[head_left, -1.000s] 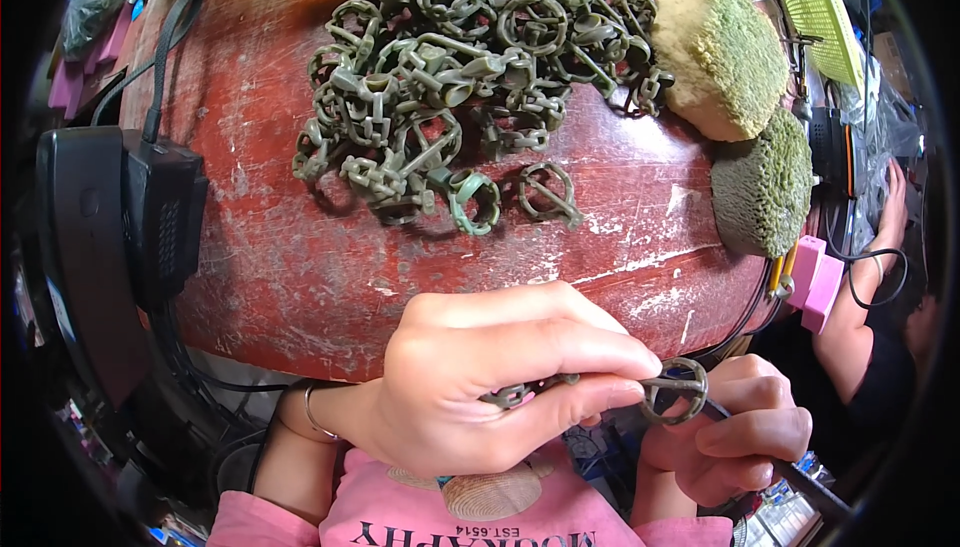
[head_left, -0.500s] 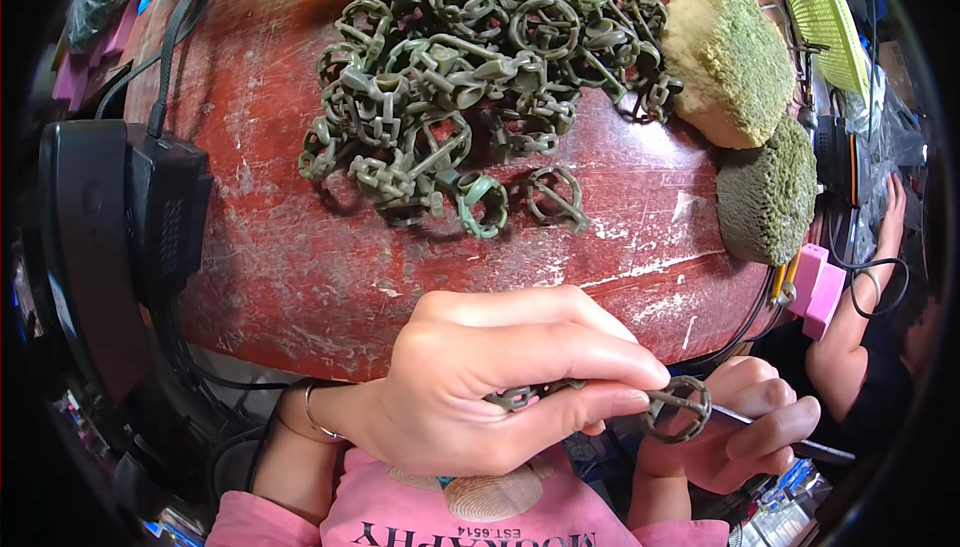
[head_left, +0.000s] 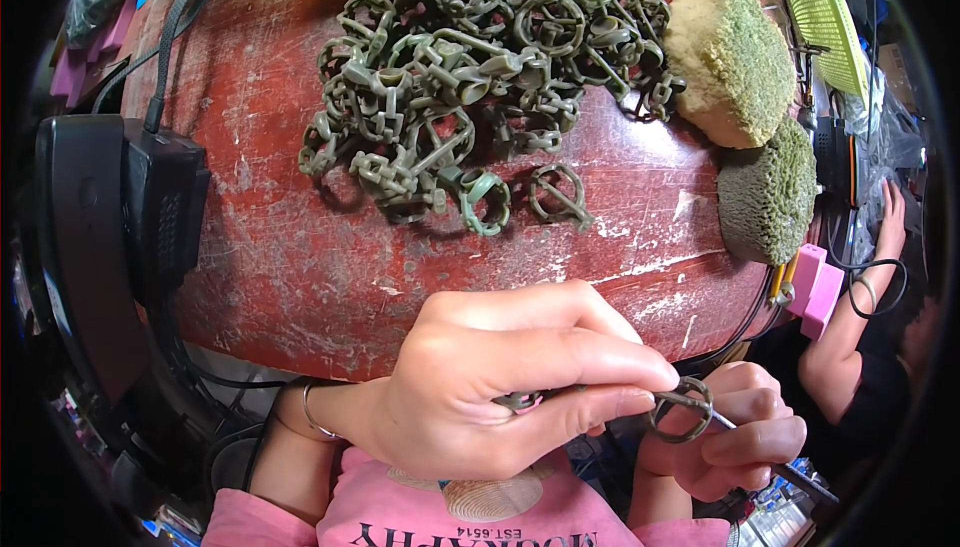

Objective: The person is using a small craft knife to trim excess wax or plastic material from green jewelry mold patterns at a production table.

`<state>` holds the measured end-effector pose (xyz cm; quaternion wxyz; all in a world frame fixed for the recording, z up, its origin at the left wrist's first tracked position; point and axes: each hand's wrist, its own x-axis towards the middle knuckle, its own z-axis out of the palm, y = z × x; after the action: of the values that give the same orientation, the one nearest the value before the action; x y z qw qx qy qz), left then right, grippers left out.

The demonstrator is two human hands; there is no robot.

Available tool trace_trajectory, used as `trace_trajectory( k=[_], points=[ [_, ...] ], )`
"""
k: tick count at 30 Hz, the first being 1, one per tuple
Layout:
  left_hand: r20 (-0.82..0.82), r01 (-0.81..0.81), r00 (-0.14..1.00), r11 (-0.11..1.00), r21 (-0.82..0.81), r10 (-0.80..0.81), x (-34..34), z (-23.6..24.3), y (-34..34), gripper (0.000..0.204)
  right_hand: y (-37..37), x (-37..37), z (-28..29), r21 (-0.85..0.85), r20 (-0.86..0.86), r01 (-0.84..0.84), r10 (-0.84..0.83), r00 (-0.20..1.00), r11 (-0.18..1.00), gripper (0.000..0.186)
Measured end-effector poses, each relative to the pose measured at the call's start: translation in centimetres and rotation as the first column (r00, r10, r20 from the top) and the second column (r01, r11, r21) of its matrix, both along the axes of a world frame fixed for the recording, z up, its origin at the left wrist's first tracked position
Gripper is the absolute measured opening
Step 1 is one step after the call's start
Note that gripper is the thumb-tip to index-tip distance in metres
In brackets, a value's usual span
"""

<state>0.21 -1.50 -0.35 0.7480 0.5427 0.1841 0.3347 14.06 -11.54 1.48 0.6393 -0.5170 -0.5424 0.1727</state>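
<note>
My left hand [head_left: 530, 382] is closed, pinching a carved dark green ring [head_left: 683, 410] with a crossbar between thumb and fingertips. Some green chain links [head_left: 518, 400] joined to it show inside the curled palm. To its right, my right hand [head_left: 740, 437] is closed around a thin, dark file-like rod [head_left: 808, 480]. The rod's near tip reaches to the ring's right side; whether it touches is hard to see. On the red table [head_left: 300, 277] beyond my hands lies a heap of similar green rings and chains [head_left: 450, 67], with a paler ring [head_left: 484, 202] at its front edge.
Two rough, green-dusted sponge-like blocks [head_left: 730, 57] sit at the table's right edge. Past them are a yellow-green basket [head_left: 825, 22], a pink block [head_left: 818, 292] and another person's arm [head_left: 870, 277]. A black device [head_left: 165, 212] with cables stands at the left.
My right hand has shifted slightly left and the rod slants more steeply downward. The left hand and ring have barely moved.
</note>
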Motion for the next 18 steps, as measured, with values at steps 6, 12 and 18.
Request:
trace_trajectory(
  k=[6, 12, 18],
  points=[
    [0.028, 0.101, 0.995, 0.984, -0.149, -0.098, -0.1, 0.4, 0.3, 0.012, -0.3, 2.6, 0.3, 0.034, -0.013, -0.331, 0.332, 0.943, 0.943, 0.032],
    [0.026, 0.110, 0.994, 0.985, -0.132, -0.107, 0.0, 0.2, 0.1, 0.011, -0.3, 2.6, -0.3, 0.020, -0.144, -0.341, 0.340, 0.929, 0.940, 0.029],
    [0.028, 0.114, 0.993, 0.984, -0.139, -0.111, 0.0, 0.3, 0.2, 0.011, -0.4, 1.1, -0.3, 0.058, -0.213, -0.131, 0.141, 0.967, 0.990, 0.030]
  ],
)
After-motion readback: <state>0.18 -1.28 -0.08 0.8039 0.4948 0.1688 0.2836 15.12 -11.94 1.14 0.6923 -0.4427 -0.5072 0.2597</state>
